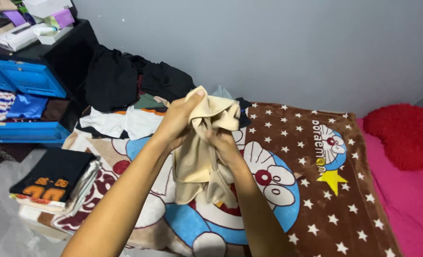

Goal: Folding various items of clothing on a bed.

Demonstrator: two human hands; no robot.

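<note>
**A:** Grey painted wall (268,43) behind; low bed covered by a brown star-patterned fleece blanket with a blue cartoon cat print (311,181). What's in hand?

**B:** Cream-coloured soft fabric garment (204,152), held up above the blanket, bunched at the top, lower part hanging loose over the cat print.

**A:** Left hand?

**B:** Left hand (175,124) closed on the garment's upper edge, thumb pressed over the top fold. Forearm comes in from lower left.

**A:** Right hand?

**B:** Right hand (225,145) lower, fingers curled into the cloth at its middle. Gripping it too. Both hands close together, garment between them.

**A:** Surroundings?

**B:** Heap of unfolded dark and white clothes (130,95) at the head of the blanket, against the wall, just behind the hands. Folded stack topped by a black shirt with orange print (54,178) at the blanket's left edge, well apart from the hands. Blue plastic drawer unit (23,81) far left, drawers open, folded cloth inside. Red fuzzy cushion (406,135) on pink bedding (411,204) at right.
</note>
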